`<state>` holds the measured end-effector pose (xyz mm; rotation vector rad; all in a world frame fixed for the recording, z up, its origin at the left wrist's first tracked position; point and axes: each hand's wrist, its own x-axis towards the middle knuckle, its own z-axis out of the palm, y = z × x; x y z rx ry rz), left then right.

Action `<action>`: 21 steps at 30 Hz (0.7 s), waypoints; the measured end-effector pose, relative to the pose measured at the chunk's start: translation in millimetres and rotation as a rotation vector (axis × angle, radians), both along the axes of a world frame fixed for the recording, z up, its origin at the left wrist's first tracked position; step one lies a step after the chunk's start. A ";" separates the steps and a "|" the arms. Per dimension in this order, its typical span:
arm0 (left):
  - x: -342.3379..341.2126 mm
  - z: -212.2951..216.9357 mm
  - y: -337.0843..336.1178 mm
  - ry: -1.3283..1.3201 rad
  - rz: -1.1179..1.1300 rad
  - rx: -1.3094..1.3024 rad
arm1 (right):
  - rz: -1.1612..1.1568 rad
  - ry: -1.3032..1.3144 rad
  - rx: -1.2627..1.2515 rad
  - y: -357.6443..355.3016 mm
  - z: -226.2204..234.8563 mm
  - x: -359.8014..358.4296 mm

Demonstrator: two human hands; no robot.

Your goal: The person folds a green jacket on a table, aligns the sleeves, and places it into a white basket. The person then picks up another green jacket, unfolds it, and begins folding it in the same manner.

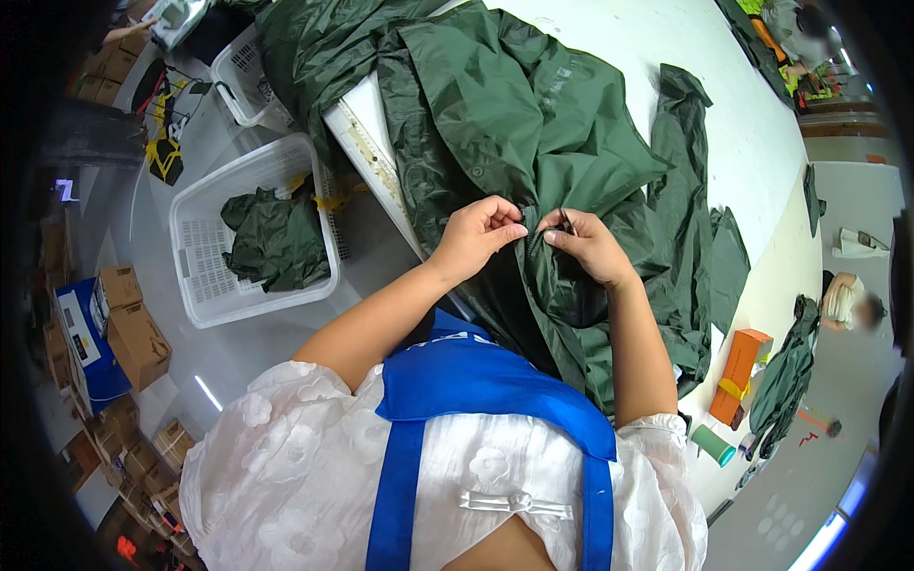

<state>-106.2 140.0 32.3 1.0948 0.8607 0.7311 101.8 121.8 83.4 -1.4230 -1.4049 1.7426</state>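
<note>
Green, glossy garment spills over a white bench, its edge pinched in both the left hand and right hand, apparently being aligned; the next move likely calls for steady tension between the 2.

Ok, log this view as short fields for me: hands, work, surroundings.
Left hand: pinching garment
Right hand: pinching garment close beside left hand; small dark item at fingers, unclear
Garment: dark green, bunched over white table, hanging past near edge
Left side: white basket, green cloth inside
Right side: orange box, green spool
</note>
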 end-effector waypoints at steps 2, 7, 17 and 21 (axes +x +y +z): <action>2.5 -3.3 -2.3 -0.049 0.012 0.145 | -0.030 0.035 -0.012 -1.4 3.7 0.9; -7.8 26.2 4.0 0.151 0.006 0.499 | -0.064 0.049 -0.014 -5.5 16.0 -0.2; -14.0 70.3 -1.7 0.161 0.063 0.894 | 0.025 -0.118 0.387 -18.4 56.4 -14.1; -13.9 80.7 -4.3 0.137 0.106 1.012 | -0.065 -0.239 0.462 -30.1 77.8 -17.6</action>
